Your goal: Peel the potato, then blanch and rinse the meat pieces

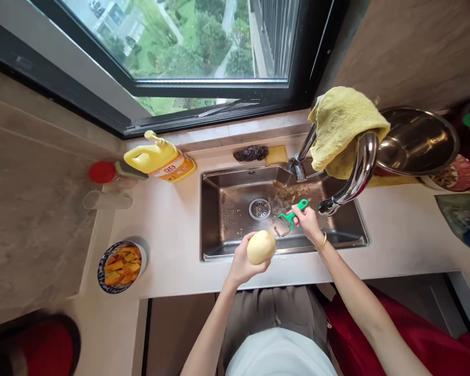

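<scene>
Down over the front rim of the steel sink (219,180), the head view shows 2 hands at work. The left hand (243,265) is closed around a pale, peeled potato (260,247), cupping it from below and from the left so that its upper right face stays bare; the potato sits just above the sink's front edge, near the counter (172,219), and its long axis runs roughly from lower left to upper right. The right hand (307,221) grips a green peeler (292,215) by the handle. The peeler's long axis slants from upper right at the handle down to lower left, where its metal head points toward the potato, near it but not touching. Peelings lie in the basin beside the drain (259,208), under the curved tap (356,172), which carries a yellow cloth (342,125). On the counter to the left lie a yellow bottle (160,159) on its side and a bowl (121,265) of orange pieces. A steel bowl (417,141) stands to the right of the tap
</scene>
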`<state>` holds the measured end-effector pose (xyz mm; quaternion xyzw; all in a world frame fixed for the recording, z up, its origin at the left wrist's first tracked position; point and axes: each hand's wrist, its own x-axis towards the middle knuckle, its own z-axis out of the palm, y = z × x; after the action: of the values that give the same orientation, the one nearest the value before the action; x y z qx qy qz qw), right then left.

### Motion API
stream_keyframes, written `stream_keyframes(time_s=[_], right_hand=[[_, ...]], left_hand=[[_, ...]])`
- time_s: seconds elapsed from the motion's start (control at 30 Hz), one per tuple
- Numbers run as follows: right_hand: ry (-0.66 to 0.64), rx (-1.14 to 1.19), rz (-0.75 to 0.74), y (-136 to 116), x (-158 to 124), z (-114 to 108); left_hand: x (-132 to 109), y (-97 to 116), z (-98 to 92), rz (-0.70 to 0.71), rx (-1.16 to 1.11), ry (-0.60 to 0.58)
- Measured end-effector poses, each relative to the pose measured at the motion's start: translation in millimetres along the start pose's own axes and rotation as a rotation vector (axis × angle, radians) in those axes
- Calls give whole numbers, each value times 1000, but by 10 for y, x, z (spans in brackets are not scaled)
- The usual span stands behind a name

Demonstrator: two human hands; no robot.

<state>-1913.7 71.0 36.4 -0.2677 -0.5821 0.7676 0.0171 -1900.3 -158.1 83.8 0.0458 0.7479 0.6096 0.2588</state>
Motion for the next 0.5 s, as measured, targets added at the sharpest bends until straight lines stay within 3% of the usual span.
stream_keyframes(time_s=[0.1, 0.17, 0.37, 0.5], right_hand=[[-168, 118, -28, -66, -159, 137], [-236, 135, -18, -73, -217, 223], [5, 17, -61, 27, -85, 77], [-166, 102, -42, -4, -198, 122]], left_hand=[[39, 31, 45, 45, 57, 105], [43, 19, 72, 53, 58, 116], [-42, -68, 94, 60, 68, 61], [-29, -85, 98, 126, 51, 58]])
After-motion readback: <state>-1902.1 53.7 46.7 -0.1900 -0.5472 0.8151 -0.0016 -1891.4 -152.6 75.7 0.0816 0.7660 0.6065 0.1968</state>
